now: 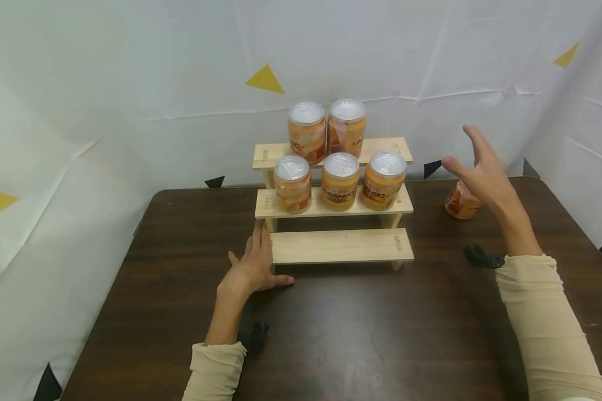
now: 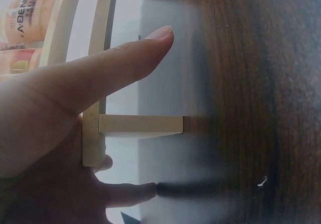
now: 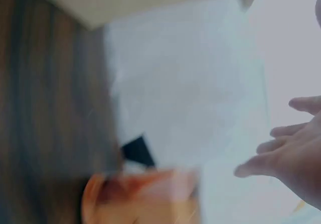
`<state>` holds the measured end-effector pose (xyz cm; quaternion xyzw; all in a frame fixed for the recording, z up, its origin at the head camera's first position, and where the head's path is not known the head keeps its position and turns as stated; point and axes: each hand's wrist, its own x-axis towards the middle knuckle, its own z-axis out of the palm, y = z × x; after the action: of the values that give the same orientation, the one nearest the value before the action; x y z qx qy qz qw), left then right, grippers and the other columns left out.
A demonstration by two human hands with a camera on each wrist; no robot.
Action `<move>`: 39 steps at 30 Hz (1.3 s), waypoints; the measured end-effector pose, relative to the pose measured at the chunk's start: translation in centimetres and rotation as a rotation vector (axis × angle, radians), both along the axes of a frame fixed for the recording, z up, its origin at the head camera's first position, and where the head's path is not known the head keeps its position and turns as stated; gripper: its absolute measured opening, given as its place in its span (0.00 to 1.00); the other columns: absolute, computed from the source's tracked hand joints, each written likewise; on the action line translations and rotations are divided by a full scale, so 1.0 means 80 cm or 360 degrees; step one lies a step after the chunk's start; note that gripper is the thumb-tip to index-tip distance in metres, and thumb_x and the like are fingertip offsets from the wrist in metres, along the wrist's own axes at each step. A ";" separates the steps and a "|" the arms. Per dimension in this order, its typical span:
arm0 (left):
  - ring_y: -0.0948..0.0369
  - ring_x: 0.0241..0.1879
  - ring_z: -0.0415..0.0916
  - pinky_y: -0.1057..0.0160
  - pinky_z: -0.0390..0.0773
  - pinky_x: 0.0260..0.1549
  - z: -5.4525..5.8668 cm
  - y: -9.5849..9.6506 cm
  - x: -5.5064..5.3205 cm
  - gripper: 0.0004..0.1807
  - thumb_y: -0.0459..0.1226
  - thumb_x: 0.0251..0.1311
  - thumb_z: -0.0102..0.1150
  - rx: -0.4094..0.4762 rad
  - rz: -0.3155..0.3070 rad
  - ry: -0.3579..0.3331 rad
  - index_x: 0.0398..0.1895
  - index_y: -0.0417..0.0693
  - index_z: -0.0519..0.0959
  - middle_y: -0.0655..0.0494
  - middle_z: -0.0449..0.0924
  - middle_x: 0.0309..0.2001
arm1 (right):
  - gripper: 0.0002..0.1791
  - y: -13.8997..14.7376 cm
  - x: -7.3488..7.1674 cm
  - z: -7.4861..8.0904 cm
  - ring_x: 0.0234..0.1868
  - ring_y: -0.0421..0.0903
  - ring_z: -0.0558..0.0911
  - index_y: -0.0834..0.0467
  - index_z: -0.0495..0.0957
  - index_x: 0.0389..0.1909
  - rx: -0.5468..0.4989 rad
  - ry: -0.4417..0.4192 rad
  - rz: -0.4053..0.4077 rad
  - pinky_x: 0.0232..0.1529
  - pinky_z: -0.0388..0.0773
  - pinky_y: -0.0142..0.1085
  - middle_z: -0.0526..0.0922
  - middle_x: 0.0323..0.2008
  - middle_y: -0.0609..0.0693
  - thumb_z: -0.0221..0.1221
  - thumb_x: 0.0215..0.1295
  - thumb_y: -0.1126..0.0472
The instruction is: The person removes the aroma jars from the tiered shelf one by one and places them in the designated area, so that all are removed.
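A three-step wooden stand (image 1: pixel 341 247) stands at the back of the table. Two orange cans with silver lids, one of them this can (image 1: pixel 348 131), are on its top step; three more, including the middle can (image 1: pixel 339 184), line the middle step. The bottom step is bare. My left hand (image 1: pixel 251 267) lies against the stand's left end, fingers extended and thumb (image 2: pixel 135 58) spread along the front. To the right, my right hand (image 1: pixel 486 175) is raised with fingers spread, holding nothing. Behind and below it a single orange can (image 1: pixel 461 203) sits on the table, partly covered by the hand.
The dark wood table (image 1: pixel 341 334) reaches back to a white cloth wall (image 1: pixel 180 67) marked with yellow and black triangles. Another white wall (image 1: pixel 592 150) rises along the right side. Black straps circle both wrists.
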<state>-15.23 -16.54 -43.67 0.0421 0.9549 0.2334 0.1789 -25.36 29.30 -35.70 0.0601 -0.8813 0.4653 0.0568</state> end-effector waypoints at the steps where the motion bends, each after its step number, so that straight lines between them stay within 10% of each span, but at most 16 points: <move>1: 0.31 0.87 0.38 0.11 0.38 0.70 0.000 0.000 0.000 0.84 0.54 0.57 0.85 -0.0002 0.0001 0.0002 0.89 0.44 0.20 0.47 0.12 0.89 | 0.56 -0.007 0.000 0.006 0.91 0.57 0.38 0.47 0.41 0.92 -0.0028 -0.0003 0.0044 0.86 0.38 0.65 0.37 0.91 0.51 0.59 0.77 0.30; 19: 0.30 0.87 0.38 0.11 0.38 0.71 0.000 -0.001 -0.001 0.83 0.51 0.58 0.86 0.0039 0.0008 0.0021 0.89 0.44 0.21 0.44 0.15 0.89 | 0.75 -0.123 -0.019 0.067 0.91 0.54 0.47 0.52 0.46 0.91 -0.0742 -0.0026 0.0606 0.89 0.41 0.50 0.44 0.91 0.54 0.76 0.53 0.25; 39: 0.31 0.87 0.38 0.11 0.39 0.71 -0.001 -0.001 0.000 0.83 0.53 0.57 0.86 0.0005 -0.0003 0.0016 0.89 0.43 0.22 0.44 0.15 0.90 | 0.82 -0.166 -0.048 0.077 0.90 0.56 0.49 0.53 0.45 0.91 -0.0572 -0.0150 0.0691 0.88 0.47 0.54 0.48 0.90 0.58 0.75 0.42 0.20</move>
<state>-15.25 -16.66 -43.78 0.0446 0.9553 0.2344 0.1744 -29.20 16.03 -29.53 0.2146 -0.7529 0.6176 -0.0754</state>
